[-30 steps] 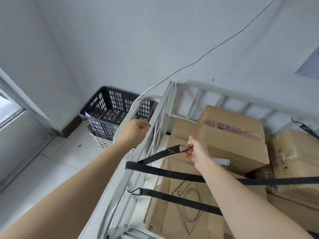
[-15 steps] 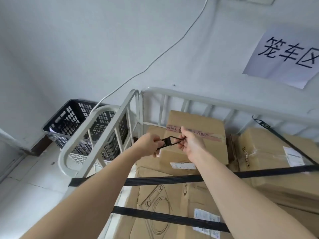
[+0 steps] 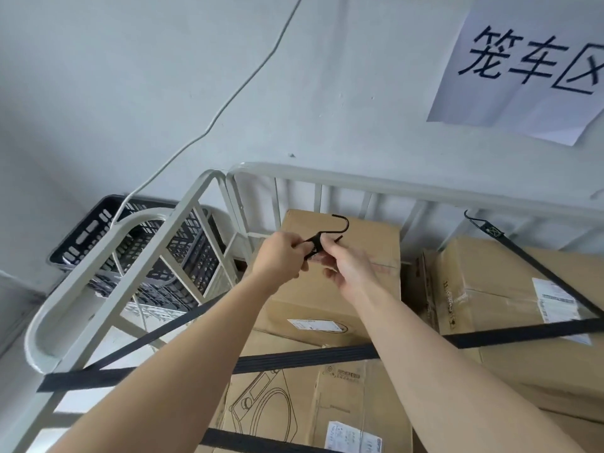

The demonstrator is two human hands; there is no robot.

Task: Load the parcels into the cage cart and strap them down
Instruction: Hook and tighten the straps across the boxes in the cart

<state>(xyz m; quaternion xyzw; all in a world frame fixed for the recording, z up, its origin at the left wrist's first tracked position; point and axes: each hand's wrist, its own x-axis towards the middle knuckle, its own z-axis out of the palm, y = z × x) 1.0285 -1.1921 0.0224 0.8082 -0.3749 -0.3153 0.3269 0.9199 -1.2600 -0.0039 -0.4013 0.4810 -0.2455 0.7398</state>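
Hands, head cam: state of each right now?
Left hand: closed, gripping the strap hook at its webbing end.
Right hand: closed, pinching the same strap hook from the other side.

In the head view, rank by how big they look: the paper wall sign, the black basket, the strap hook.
1. Paper wall sign and black basket: roughly alike; the sign is cropped, cart bars hide part of the basket, so unranked.
2. Strap hook: clearly smallest.
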